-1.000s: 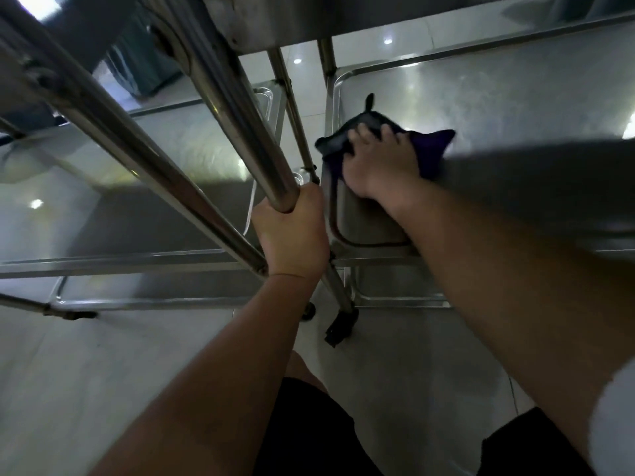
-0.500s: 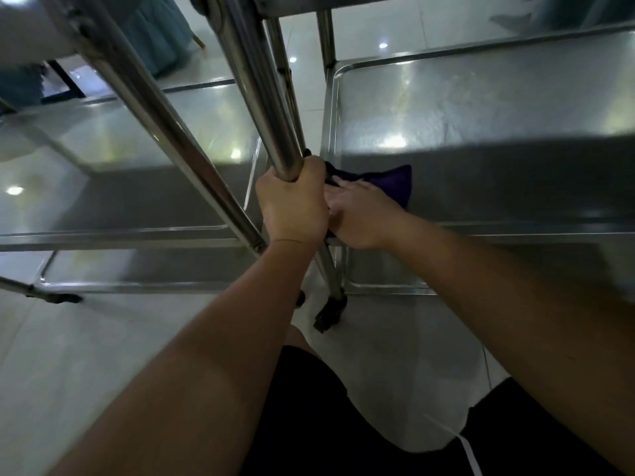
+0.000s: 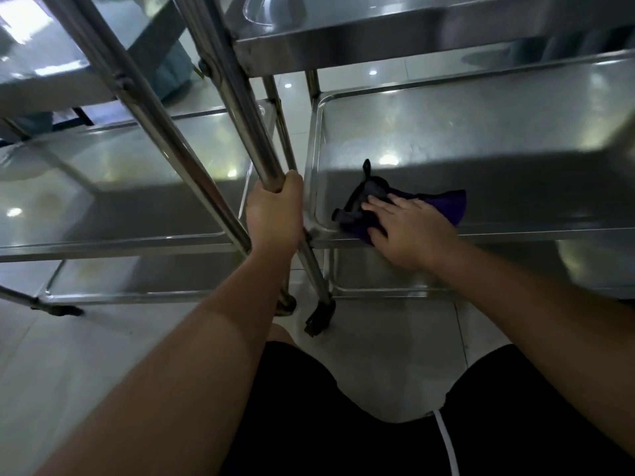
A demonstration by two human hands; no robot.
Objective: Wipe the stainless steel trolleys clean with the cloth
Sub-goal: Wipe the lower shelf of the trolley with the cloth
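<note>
Two stainless steel trolleys stand side by side. My left hand (image 3: 273,214) is closed around the right trolley's upright post (image 3: 237,94). A dark purple cloth (image 3: 443,202) lies in the near left corner of the right trolley's middle shelf (image 3: 481,139). My right hand (image 3: 410,228) presses flat on the cloth with fingers spread, at the shelf's front edge. The left trolley's shelf (image 3: 130,173) shines to the left of the post.
The upper shelf (image 3: 378,32) of the right trolley hangs overhead. Lower shelves sit near the tiled floor (image 3: 86,355). A black castor wheel (image 3: 321,317) stands just ahead of my knees. Black shorts (image 3: 343,434) fill the bottom of the view.
My right hand slid the cloth from the back of the shelf corner toward the front edge, then a little rightward along it. My left hand kept its grip on the post.
</note>
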